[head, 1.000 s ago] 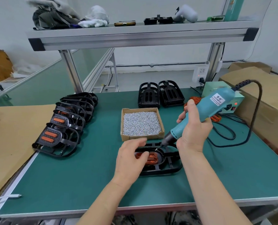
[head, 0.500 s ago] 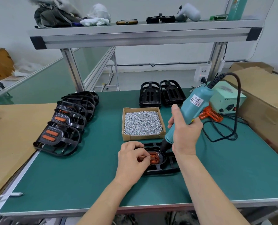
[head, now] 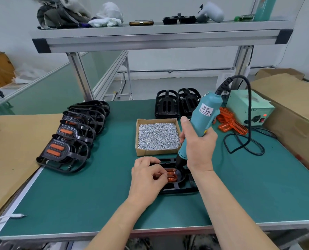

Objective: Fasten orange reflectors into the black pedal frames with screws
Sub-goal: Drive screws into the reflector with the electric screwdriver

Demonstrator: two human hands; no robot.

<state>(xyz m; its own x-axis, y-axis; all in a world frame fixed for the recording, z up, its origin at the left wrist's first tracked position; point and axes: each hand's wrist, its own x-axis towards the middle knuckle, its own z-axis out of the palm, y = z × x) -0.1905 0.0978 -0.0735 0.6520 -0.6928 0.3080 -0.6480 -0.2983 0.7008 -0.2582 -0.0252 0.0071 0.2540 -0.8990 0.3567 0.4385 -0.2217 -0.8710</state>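
Note:
A black pedal frame point(head: 183, 188) lies on the green mat in front of me, with an orange reflector point(head: 171, 176) seated in it. My left hand point(head: 147, 179) rests on the frame's left part, fingers curled and pinching at the reflector's left edge. My right hand point(head: 197, 145) grips a teal electric screwdriver point(head: 203, 116), held nearly upright, its dark tip down on the reflector's right end. A cardboard box of silver screws point(head: 157, 136) sits just behind the frame.
A row of black pedals with orange reflectors point(head: 72, 139) leans along the mat's left edge. Two bare black frames point(head: 176, 103) stand at the back. Loose orange reflectors point(head: 231, 123), a pale green power unit point(head: 247, 109) and the screwdriver's black cable point(head: 247, 141) lie to the right.
The screwdriver has swung from a slant to nearly upright, its tip now on the reflector. My left hand went from lying flat over the frame to pinching with curled fingers.

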